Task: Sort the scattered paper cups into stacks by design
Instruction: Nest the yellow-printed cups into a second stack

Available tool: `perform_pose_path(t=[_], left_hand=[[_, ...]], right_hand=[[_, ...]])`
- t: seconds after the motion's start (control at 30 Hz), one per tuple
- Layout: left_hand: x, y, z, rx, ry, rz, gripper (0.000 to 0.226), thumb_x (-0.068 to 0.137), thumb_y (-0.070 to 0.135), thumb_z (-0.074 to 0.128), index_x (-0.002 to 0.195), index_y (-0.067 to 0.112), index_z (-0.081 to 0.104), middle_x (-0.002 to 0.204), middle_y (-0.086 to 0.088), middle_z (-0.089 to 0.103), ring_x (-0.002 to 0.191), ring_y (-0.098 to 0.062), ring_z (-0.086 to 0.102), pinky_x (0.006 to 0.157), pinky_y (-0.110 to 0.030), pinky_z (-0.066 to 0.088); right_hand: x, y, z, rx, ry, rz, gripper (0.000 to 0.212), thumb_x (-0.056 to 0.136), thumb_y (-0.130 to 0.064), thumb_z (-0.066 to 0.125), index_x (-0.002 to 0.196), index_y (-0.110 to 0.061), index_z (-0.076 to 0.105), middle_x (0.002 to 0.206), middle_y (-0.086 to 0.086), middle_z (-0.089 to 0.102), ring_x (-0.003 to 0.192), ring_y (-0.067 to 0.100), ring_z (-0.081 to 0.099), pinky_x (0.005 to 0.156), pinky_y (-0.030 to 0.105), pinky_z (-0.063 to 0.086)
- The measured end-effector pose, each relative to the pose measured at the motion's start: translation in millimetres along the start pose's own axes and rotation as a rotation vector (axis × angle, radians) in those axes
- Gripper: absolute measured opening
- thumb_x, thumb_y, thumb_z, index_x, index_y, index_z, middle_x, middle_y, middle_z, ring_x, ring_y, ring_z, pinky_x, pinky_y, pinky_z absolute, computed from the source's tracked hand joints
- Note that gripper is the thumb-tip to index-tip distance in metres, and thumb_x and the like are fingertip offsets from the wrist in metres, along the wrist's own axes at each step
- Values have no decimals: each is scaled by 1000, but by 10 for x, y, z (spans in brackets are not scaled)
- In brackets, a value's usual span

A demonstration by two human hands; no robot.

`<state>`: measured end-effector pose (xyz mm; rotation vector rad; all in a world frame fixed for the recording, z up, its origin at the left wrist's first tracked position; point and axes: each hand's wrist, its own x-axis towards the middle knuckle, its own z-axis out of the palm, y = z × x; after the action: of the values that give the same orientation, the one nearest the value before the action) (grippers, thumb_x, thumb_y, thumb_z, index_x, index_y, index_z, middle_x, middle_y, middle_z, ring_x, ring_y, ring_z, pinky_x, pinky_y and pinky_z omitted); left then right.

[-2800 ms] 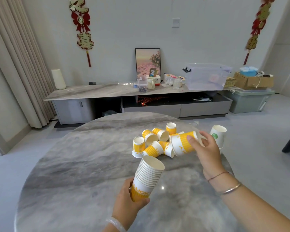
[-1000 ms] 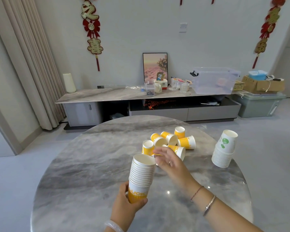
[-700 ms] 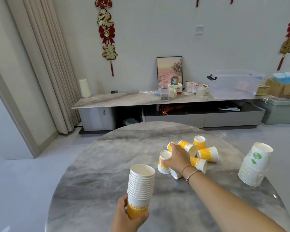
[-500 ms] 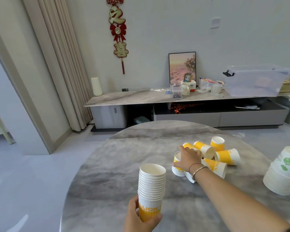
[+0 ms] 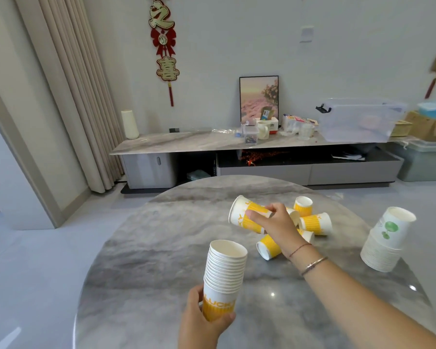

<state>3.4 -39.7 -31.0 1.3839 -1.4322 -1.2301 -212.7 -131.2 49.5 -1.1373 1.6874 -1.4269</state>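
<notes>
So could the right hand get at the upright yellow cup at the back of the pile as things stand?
Probably not yet: the right hand already grips a yellow cup. The upright yellow cup stands uncovered behind the fallen ones, so once that cup goes on the stack, the way looks free.

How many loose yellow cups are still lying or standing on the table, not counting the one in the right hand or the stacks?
4 visible: one upright at the back, one on its side right of it, one on its side nearest the camera, one partly hidden behind the right hand at. More may be hidden.
</notes>
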Motion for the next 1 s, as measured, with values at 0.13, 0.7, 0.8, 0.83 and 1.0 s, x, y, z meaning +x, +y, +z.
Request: perform_pose_path(t=[0.13,0.7,0.8,0.83,1.0], left_hand=[[-153,79,179,12,-55,40,63,57,1,85,105,20,49,96,5,64,82,-10,64,63,-10,48],[-508,274,491,-12,-171,141,65,58,-2,83,113,14,51,101,-2,64,83,-12,61,74,-33,56],[-520,248,510,-28,-208,124,62,59,-2,83,109,18,52,100,-4,65,84,-17,63,74,-36,58],[-526,247,520,-32,-229,124,59,60,-1,83,105,22,51,101,-4,65,84,-17,63,68,-29,58],[-530,264,553,-43,-305,108,61,57,7,85,106,21,51,108,-10,65,92,-26,64,57,-14,51]], right_hand=[[-602,-199,-412,537,-196,59,48,54,-34,81,87,-12,52,84,4,63,74,11,66,75,29,51],[-1399,2,-552,447,-106,-49,74,53,-36,84,117,-27,47,111,0,71,100,12,67,80,24,53],[-1383,24,-565,510,-113,-25,78,55,-31,83,123,-25,46,111,1,72,102,13,67,79,21,52],[-1378,21,-557,552,-114,-14,78,56,-29,81,125,-23,45,109,-1,73,100,11,68,76,18,53],[-1393,29,-452,652,-162,22,74,61,-23,79,128,-23,46,114,1,71,103,16,68,80,26,53]])
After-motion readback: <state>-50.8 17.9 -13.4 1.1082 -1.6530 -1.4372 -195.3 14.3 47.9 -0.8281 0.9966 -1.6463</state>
